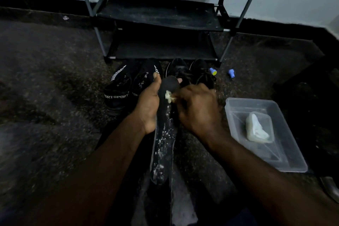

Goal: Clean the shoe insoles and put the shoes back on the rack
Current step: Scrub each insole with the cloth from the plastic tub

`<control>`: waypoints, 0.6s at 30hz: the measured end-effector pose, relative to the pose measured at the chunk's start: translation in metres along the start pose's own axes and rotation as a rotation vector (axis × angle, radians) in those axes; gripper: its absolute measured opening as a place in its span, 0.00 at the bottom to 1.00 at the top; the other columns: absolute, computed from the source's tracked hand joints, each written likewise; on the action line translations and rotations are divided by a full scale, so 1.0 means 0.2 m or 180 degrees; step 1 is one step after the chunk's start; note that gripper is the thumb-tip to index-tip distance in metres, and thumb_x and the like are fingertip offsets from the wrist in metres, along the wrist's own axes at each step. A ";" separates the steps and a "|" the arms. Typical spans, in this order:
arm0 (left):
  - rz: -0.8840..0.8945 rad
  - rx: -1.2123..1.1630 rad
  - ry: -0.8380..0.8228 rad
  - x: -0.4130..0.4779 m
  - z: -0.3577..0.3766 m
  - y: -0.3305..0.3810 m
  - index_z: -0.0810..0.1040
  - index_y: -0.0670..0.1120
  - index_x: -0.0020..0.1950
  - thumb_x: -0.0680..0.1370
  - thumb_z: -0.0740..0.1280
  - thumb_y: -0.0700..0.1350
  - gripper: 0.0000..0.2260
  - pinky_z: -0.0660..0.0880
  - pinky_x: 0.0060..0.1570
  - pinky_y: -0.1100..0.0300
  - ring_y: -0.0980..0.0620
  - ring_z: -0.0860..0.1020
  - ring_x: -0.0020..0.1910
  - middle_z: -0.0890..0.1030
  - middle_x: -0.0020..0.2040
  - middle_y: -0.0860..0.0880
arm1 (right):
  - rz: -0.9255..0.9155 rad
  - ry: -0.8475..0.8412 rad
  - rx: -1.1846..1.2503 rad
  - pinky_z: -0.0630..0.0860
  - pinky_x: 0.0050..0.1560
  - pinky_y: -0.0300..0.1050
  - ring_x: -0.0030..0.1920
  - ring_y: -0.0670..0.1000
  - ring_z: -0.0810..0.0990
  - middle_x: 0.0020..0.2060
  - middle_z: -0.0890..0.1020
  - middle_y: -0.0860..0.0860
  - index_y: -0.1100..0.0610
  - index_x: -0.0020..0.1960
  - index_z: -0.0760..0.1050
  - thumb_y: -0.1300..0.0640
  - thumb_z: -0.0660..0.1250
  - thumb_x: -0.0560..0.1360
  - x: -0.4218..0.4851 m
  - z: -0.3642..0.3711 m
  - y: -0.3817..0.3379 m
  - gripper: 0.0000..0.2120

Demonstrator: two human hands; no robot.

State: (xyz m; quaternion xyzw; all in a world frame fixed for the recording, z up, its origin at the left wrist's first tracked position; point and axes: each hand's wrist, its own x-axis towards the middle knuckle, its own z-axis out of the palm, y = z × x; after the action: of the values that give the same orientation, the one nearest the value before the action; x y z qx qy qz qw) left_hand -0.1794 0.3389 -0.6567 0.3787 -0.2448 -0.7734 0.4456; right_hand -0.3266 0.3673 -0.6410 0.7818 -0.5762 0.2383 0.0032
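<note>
A long black insole point(163, 145) streaked with white suds stands lengthways between my forearms. My left hand point(148, 104) grips its upper part from the left, thumb up at the toe end. My right hand point(198, 108) pinches a small pale sponge or cloth point(169, 96) and presses it on the insole. Behind my hands, two pairs of black shoes sit on the floor: a pair with white SPORT lettering point(121, 88) on the left, a laced pair point(190, 71) on the right. The black shoe rack point(159, 22) stands beyond them with bare shelves.
A clear plastic tub point(286, 158) with a pale bar of soap point(256, 130) in it sits on the floor to my right. Two small blue caps point(212, 71) point(231, 72) lie near the rack's right leg. Dark speckled floor surrounds everything; a white wall stands behind.
</note>
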 end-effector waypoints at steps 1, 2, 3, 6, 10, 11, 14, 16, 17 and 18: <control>-0.0022 -0.0022 0.0034 0.01 -0.01 0.00 0.73 0.44 0.75 0.82 0.47 0.69 0.36 0.75 0.63 0.45 0.41 0.78 0.68 0.79 0.69 0.38 | -0.0090 -0.0095 -0.0018 0.72 0.48 0.53 0.49 0.56 0.78 0.46 0.84 0.48 0.48 0.51 0.84 0.51 0.64 0.73 -0.04 0.01 -0.01 0.11; -0.0080 -0.0054 0.0029 0.01 -0.01 0.00 0.73 0.45 0.75 0.82 0.47 0.70 0.36 0.74 0.65 0.44 0.40 0.77 0.69 0.78 0.69 0.37 | -0.0140 -0.0170 -0.0029 0.72 0.47 0.53 0.48 0.56 0.78 0.46 0.84 0.47 0.48 0.51 0.84 0.51 0.64 0.72 -0.08 0.02 -0.02 0.12; -0.0131 -0.0082 0.0037 0.01 0.00 -0.01 0.73 0.45 0.75 0.81 0.47 0.70 0.37 0.73 0.67 0.43 0.39 0.76 0.70 0.77 0.70 0.37 | -0.0148 -0.0204 -0.0050 0.72 0.47 0.53 0.48 0.56 0.78 0.46 0.84 0.47 0.47 0.51 0.84 0.51 0.65 0.71 -0.10 0.02 -0.01 0.12; -0.0220 -0.0029 0.0100 0.01 0.01 -0.05 0.78 0.45 0.71 0.80 0.49 0.72 0.38 0.70 0.72 0.40 0.38 0.75 0.71 0.79 0.68 0.39 | 0.0055 0.0052 -0.0129 0.73 0.48 0.53 0.49 0.56 0.78 0.46 0.84 0.47 0.47 0.52 0.84 0.52 0.66 0.70 -0.03 0.00 0.03 0.13; -0.0560 0.0121 -0.0160 -0.04 0.06 -0.03 0.77 0.49 0.70 0.78 0.46 0.75 0.39 0.80 0.52 0.37 0.39 0.83 0.59 0.82 0.64 0.42 | 0.0503 0.0439 -0.0023 0.75 0.51 0.55 0.51 0.56 0.79 0.45 0.84 0.47 0.48 0.51 0.84 0.52 0.66 0.73 0.10 -0.05 0.08 0.10; -0.0560 0.0103 -0.0181 -0.04 0.06 -0.03 0.77 0.49 0.70 0.78 0.46 0.75 0.39 0.80 0.52 0.36 0.39 0.83 0.59 0.82 0.64 0.41 | 0.0481 0.0418 0.0014 0.75 0.51 0.55 0.51 0.56 0.79 0.46 0.84 0.47 0.48 0.51 0.84 0.52 0.66 0.73 0.09 -0.05 0.08 0.10; -0.0374 0.0065 -0.0033 -0.03 0.05 -0.04 0.77 0.47 0.72 0.80 0.48 0.73 0.38 0.74 0.66 0.37 0.38 0.78 0.66 0.80 0.68 0.39 | 0.0199 0.0140 -0.0025 0.74 0.50 0.55 0.50 0.55 0.78 0.46 0.83 0.47 0.48 0.52 0.83 0.51 0.65 0.74 0.00 -0.03 0.07 0.11; -0.0197 0.0129 0.0108 0.00 0.04 -0.05 0.77 0.45 0.72 0.82 0.48 0.70 0.36 0.78 0.60 0.47 0.41 0.80 0.63 0.80 0.67 0.39 | 0.0036 -0.0102 -0.0066 0.74 0.50 0.55 0.50 0.56 0.78 0.47 0.84 0.47 0.48 0.53 0.83 0.50 0.66 0.74 -0.06 -0.01 0.05 0.11; -0.0162 0.0163 0.0119 0.00 0.03 -0.05 0.77 0.45 0.72 0.82 0.49 0.69 0.35 0.78 0.56 0.50 0.42 0.81 0.61 0.81 0.66 0.40 | -0.0004 -0.0150 -0.0082 0.74 0.49 0.55 0.50 0.56 0.78 0.47 0.84 0.47 0.47 0.53 0.84 0.49 0.66 0.74 -0.07 -0.01 0.05 0.11; -0.0151 0.0169 0.0110 0.01 0.02 -0.05 0.78 0.45 0.72 0.82 0.49 0.69 0.36 0.78 0.57 0.50 0.42 0.81 0.61 0.81 0.65 0.40 | 0.0009 -0.0141 -0.0099 0.74 0.49 0.54 0.50 0.56 0.79 0.47 0.84 0.46 0.47 0.52 0.84 0.49 0.66 0.73 -0.06 -0.01 0.05 0.11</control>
State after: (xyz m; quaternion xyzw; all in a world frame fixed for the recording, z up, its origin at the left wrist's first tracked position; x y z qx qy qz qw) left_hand -0.1894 0.3426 -0.6623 0.4094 -0.2485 -0.7703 0.4212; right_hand -0.3390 0.3755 -0.6473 0.7859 -0.5809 0.2120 0.0023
